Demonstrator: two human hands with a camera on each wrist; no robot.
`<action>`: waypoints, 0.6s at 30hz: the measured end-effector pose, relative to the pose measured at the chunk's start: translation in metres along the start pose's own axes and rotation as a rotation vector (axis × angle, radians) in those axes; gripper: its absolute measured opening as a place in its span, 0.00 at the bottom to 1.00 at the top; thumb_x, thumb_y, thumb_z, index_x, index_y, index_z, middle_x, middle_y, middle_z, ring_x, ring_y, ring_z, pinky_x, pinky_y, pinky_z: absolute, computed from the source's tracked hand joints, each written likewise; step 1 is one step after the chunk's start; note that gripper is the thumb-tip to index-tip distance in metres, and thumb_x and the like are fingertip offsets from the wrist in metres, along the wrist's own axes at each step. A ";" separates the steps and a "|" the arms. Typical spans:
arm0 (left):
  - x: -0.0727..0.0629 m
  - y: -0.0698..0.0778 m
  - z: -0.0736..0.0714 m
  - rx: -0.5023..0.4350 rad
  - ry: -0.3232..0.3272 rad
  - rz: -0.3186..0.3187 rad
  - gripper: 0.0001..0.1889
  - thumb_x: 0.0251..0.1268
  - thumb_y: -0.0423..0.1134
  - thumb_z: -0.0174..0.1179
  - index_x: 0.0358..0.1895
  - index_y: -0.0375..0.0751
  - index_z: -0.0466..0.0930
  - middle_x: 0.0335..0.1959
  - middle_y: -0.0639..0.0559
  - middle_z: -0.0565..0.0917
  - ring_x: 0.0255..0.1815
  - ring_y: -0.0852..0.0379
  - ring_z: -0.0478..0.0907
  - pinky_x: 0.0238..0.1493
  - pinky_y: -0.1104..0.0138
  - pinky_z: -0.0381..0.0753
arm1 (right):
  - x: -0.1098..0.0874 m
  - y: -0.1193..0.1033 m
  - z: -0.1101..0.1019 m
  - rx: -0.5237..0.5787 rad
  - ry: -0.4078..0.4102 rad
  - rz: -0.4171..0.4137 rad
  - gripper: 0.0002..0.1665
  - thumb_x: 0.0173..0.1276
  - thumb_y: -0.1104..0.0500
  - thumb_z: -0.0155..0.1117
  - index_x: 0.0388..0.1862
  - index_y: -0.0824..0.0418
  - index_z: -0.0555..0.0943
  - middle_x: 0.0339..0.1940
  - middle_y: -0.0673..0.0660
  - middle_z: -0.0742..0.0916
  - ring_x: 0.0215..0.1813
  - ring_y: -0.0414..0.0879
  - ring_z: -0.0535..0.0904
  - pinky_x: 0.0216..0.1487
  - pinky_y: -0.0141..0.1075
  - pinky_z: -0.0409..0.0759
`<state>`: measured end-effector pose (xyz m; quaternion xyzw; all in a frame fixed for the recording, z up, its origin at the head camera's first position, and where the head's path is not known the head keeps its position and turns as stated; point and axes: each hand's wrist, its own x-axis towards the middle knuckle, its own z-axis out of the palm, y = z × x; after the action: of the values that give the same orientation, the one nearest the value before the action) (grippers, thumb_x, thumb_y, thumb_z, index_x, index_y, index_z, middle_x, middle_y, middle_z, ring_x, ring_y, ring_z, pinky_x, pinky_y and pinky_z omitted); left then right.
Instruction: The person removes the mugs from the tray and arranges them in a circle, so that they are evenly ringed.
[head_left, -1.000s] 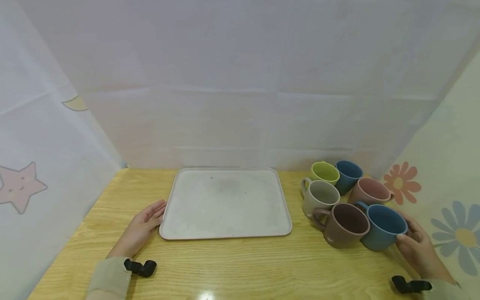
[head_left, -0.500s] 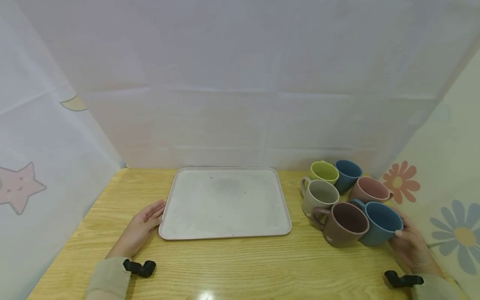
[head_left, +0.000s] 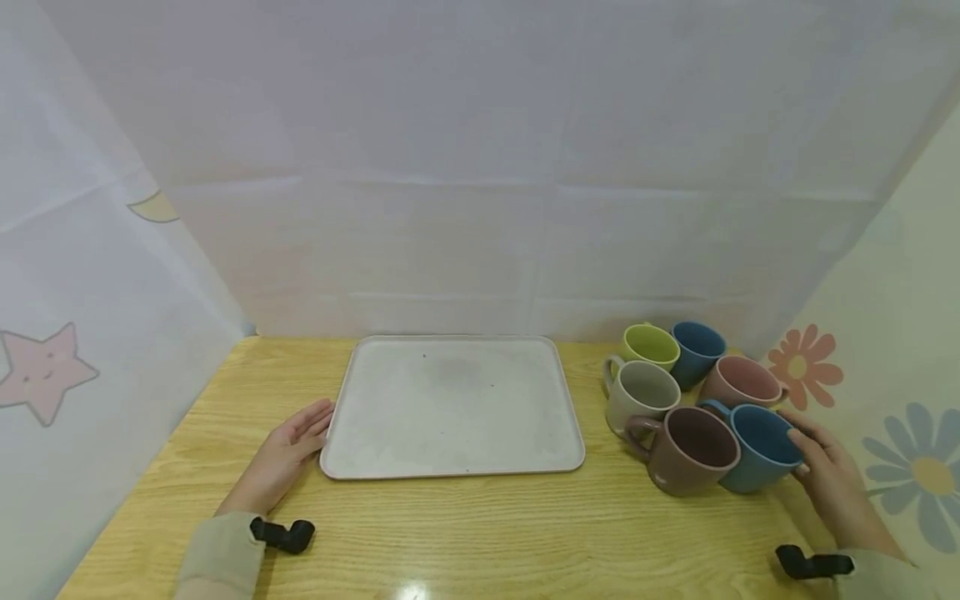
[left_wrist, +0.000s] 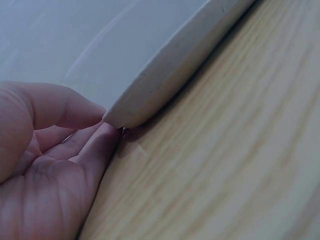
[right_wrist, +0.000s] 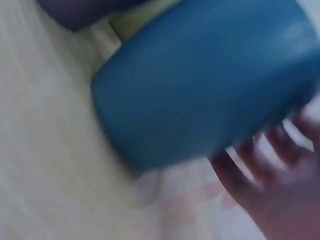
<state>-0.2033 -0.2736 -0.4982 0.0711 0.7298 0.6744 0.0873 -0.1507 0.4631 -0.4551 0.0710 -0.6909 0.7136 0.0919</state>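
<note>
A white rectangular tray [head_left: 453,408] lies on the table. My left hand [head_left: 281,458] rests palm up at its left edge; in the left wrist view the thumb [left_wrist: 70,107] and fingertips touch the rim. On the right, my right hand [head_left: 832,479] lies against the outer side of a blue mug [head_left: 757,471], its fingers loosely extended. In the right wrist view fingertips meet the mug's wall, while the thumb is not visible there. The blue mug stands upright beside a brown mug [head_left: 686,467], its handle toward the other mugs.
Behind those two stand a grey-white mug [head_left: 637,404], a yellow-green mug [head_left: 649,343], a second blue mug [head_left: 693,358] and a pink mug [head_left: 738,383], closely grouped. Cloth walls [head_left: 450,250] border the wooden table [head_left: 450,533] at the back and sides.
My right hand has shifted the near blue mug slightly left and away, up against the brown one. Its thumb has since moved up toward the rim. The left hand stays put.
</note>
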 end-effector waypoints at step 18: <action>0.008 0.052 0.001 0.520 0.103 0.019 0.30 0.82 0.35 0.47 0.80 0.29 0.51 0.74 0.30 0.65 0.73 0.31 0.62 0.67 0.42 0.70 | 0.055 -0.069 0.131 -0.637 0.157 -0.206 0.17 0.75 0.65 0.59 0.60 0.68 0.80 0.46 0.40 0.86 0.48 0.28 0.81 0.46 0.17 0.75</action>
<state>-0.2114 -0.2666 -0.4472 0.0634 0.8814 0.4676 0.0226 -0.1912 0.3358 -0.3704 0.0529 -0.8590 0.4523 0.2338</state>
